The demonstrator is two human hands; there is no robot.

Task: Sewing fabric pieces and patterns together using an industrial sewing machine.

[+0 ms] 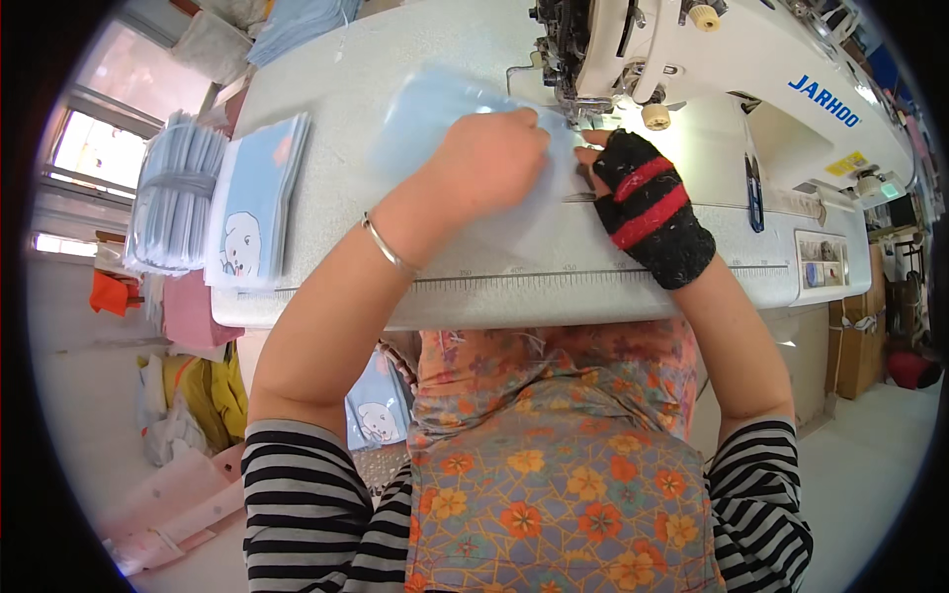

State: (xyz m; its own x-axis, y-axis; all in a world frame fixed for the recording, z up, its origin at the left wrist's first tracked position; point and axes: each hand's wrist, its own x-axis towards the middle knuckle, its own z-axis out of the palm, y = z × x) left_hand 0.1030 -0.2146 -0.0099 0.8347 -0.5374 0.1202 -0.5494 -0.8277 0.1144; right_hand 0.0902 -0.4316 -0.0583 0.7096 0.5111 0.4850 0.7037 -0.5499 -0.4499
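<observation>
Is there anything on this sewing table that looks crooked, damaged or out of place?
Nothing stands out. The left hand presses the pale blue fabric flat near the sewing machine needle, the gloved right hand beside it. The stacked blue pieces lie tidy at the table's left.

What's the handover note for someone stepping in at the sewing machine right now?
Left hand: flat on the pale blue fabric piece, pressing it onto the table just left of the needle.
Right hand, in a black fingerless glove with red stripes: fingertips on the fabric edge beside the presser foot.
Things: the piece lies partly under the sewing machine head; two stacks of blue pieces stand at the table's left end; snips lie right of the right hand.
Done: piece is placed at the foot.
Left: the seam itself; no stitching can be made out.
</observation>
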